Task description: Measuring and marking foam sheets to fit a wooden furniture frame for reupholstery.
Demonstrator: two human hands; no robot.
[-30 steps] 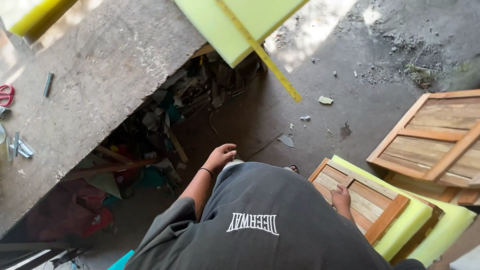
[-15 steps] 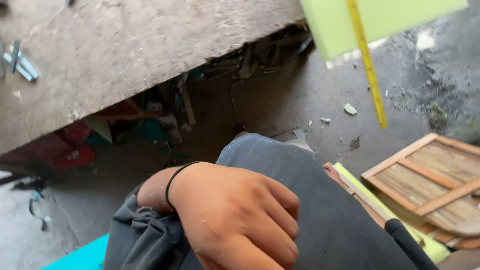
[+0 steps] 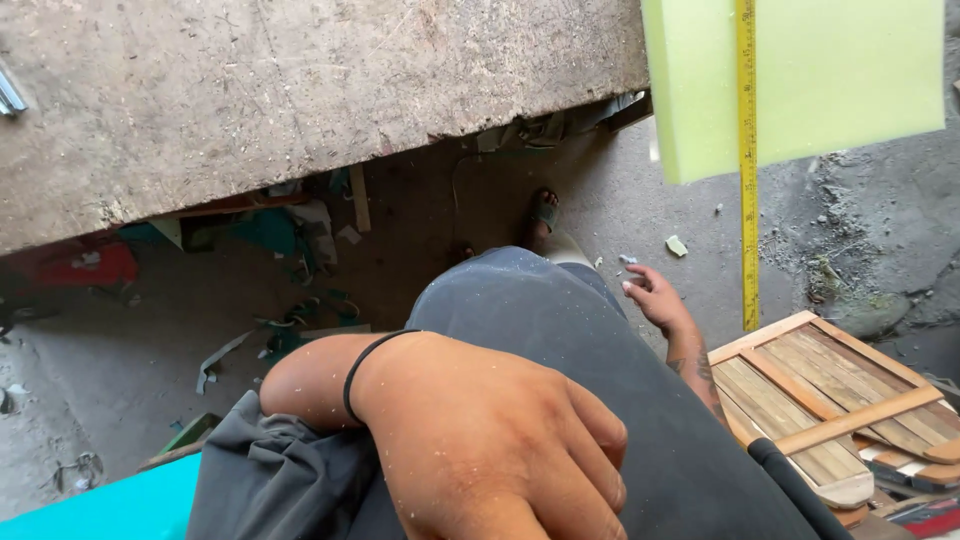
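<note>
The left hand (image 3: 490, 450) rests on the dark trousers (image 3: 560, 330), fingers curled loosely, holding nothing. The right hand (image 3: 655, 297) hangs beside the leg, fingers loosely open, empty. Near it stand wooden frames (image 3: 830, 390). Above, a worn bench (image 3: 300, 90), green foam (image 3: 830, 80), a yellow tape (image 3: 748, 160). Scraps litter the concrete floor (image 3: 620, 210).

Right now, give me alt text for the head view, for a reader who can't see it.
Looking down, the left hand rests on a dark-trousered thigh while the right hand hangs open beside the knee. A yellow tape measure hangs over a green foam sheet, above wooden slatted panels.
</note>
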